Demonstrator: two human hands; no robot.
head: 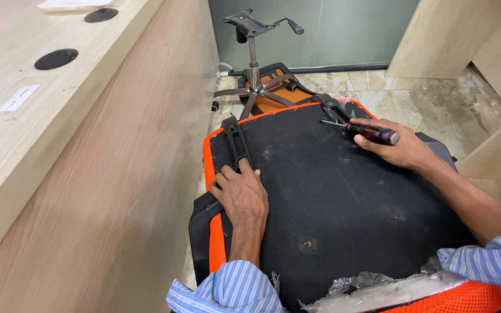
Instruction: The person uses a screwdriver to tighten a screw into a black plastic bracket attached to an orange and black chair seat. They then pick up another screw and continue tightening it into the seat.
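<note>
An upturned office chair seat [343, 197], black underneath with an orange mesh edge, lies in front of me. My left hand [240, 194] rests flat on its left side, fingertips touching the base of a black plastic armrest bracket [236, 142]. My right hand [398, 148] lies at the seat's far right edge and grips a red-and-black-handled screwdriver [369, 132], whose metal tip points left toward a second black bracket [333, 108]. Both sleeves are blue striped.
A chair base with gas-lift column and tilt mechanism [254, 58] stands on the marble floor [413, 98] beyond the seat. A wooden desk [59, 145] with round black cable caps runs along the left. Crumpled clear plastic wrap [378, 287] lies at the seat's near edge.
</note>
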